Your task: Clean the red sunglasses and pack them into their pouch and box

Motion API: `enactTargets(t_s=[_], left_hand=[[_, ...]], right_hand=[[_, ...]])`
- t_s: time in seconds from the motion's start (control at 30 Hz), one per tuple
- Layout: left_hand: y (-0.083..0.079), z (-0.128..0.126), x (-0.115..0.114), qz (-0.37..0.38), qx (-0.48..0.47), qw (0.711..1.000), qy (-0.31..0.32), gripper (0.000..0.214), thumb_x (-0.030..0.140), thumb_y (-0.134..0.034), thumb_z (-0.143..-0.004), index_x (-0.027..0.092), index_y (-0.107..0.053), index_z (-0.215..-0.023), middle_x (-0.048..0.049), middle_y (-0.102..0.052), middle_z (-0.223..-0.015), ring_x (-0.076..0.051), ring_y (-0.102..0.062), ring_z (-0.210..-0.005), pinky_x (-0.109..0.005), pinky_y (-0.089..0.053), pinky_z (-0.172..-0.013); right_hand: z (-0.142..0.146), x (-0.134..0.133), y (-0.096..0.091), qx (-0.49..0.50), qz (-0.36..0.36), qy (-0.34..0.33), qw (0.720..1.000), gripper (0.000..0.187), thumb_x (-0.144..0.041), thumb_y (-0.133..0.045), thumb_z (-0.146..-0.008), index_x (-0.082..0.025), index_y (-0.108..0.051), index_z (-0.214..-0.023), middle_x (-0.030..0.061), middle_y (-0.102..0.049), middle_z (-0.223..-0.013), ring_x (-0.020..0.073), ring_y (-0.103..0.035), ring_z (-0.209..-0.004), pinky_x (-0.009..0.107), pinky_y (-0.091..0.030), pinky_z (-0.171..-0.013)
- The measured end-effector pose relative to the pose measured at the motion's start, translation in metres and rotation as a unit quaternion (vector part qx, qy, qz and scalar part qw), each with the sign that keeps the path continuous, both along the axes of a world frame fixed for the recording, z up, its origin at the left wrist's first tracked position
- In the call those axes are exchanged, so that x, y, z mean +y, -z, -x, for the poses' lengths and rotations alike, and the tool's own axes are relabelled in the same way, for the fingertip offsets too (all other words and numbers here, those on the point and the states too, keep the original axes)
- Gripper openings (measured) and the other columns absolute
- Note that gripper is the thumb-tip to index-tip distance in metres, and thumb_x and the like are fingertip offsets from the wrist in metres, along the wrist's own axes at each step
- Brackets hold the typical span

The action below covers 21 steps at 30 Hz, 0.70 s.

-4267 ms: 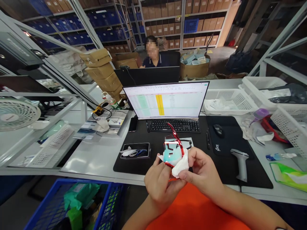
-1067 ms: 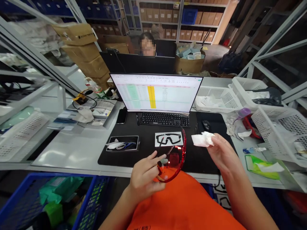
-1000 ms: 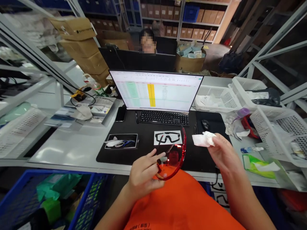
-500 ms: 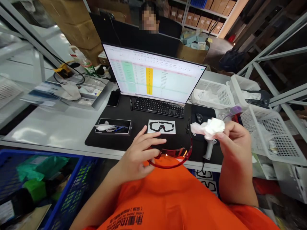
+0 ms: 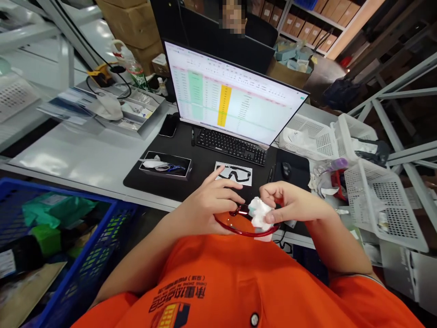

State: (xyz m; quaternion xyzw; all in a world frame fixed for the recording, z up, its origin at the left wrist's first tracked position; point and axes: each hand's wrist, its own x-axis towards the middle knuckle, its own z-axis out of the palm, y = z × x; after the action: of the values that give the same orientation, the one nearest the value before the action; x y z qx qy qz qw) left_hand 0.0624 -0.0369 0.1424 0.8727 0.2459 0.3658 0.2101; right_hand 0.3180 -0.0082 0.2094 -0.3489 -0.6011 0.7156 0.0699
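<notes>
The person is holding the red glasses [image 5: 244, 225] low, just in front of their orange shirt [image 5: 239, 282], close to the near edge of the desk [image 5: 85, 159]. The left hand [image 5: 208, 205] is gripping the left side of the glasses, fingers curled over the top, so the lens is sitting flat and steady. The right hand [image 5: 290, 205] is pinching a crumpled white wipe [image 5: 258, 213] between thumb and fingers and pressing it down on the right part of the lens. Both hands are closed on what they are holding.

Held this way, one hand is keeping the glasses from sliding while the other is rubbing. The wipe is sitting on top of the lens, right under the right fingertips, and the left hand is touching the frame just beside it. The wipe is hiding part of the lens, so it is hard to tell if the right fingers are touching the frame too.

On the black mat [image 5: 191, 155] behind the hands, a white card with a glasses drawing [image 5: 234, 173] is lying in front of the keyboard [image 5: 230, 146].
</notes>
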Motion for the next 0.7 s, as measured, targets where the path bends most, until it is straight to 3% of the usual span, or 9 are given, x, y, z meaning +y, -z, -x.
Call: enactTargets(t_s=[0.1,0.23,0.4,0.6,0.7], left_hand=[[-0.001,-0.002,0.001,-0.01,0.013,1.0,0.006,0.029,0.048,-0.081,-0.075,0.024,-0.067,-0.083,-0.0004,-0.078,-0.095,-0.024,-0.063,-0.119,-0.058,-0.011,-0.128],[-0.002,-0.006,0.0,-0.027,0.039,0.999,0.015,0.03,0.052,-0.076,-0.079,0.024,-0.066,-0.083,-0.0002,-0.076,-0.089,-0.024,-0.061,-0.121,-0.056,-0.01,-0.129],[0.0,-0.01,-0.001,-0.068,0.083,0.994,0.021,0.023,0.04,-0.069,-0.088,0.023,-0.063,-0.074,0.0008,-0.072,-0.081,-0.021,-0.062,-0.115,-0.055,-0.016,-0.128],[0.013,-0.007,0.003,-0.056,0.058,0.997,0.015,0.021,0.032,-0.066,-0.09,0.02,-0.061,-0.073,0.0003,-0.071,-0.079,-0.019,-0.064,-0.108,-0.052,-0.018,-0.128],[0.015,-0.003,0.004,-0.046,0.046,0.998,0.024,0.022,0.036,-0.064,-0.092,0.021,-0.062,-0.076,0.0007,-0.073,-0.08,-0.019,-0.064,-0.108,-0.052,-0.017,-0.128]], right_hand=[[0.006,-0.002,0.008,0.025,0.036,-0.001,0.999,0.044,-0.039,-0.079,-0.076,-0.022,-0.039,-0.068,-0.0094,-0.039,-0.06,0.0061,-0.029,-0.053,0.02,-0.024,-0.047],[0.015,-0.009,0.01,0.01,0.026,0.006,1.0,0.05,-0.038,-0.08,-0.076,-0.023,-0.034,-0.066,-0.0107,-0.033,-0.057,0.0054,-0.023,-0.052,0.02,-0.019,-0.045],[0.029,-0.018,0.01,-0.064,-0.001,0.018,0.998,0.054,-0.033,-0.079,-0.076,-0.025,-0.027,-0.065,-0.0091,-0.035,-0.057,0.0064,-0.031,-0.05,0.021,-0.023,-0.045],[0.04,-0.017,0.024,-0.083,-0.117,0.079,0.987,0.058,-0.039,-0.083,-0.071,-0.022,-0.028,-0.062,-0.0103,-0.027,-0.058,0.0056,-0.021,-0.054,0.021,-0.017,-0.046],[0.04,-0.015,0.025,-0.073,-0.093,0.066,0.991,0.059,-0.039,-0.084,-0.069,-0.022,-0.028,-0.063,-0.0105,-0.031,-0.057,0.0054,-0.025,-0.054,0.02,-0.018,-0.046]])
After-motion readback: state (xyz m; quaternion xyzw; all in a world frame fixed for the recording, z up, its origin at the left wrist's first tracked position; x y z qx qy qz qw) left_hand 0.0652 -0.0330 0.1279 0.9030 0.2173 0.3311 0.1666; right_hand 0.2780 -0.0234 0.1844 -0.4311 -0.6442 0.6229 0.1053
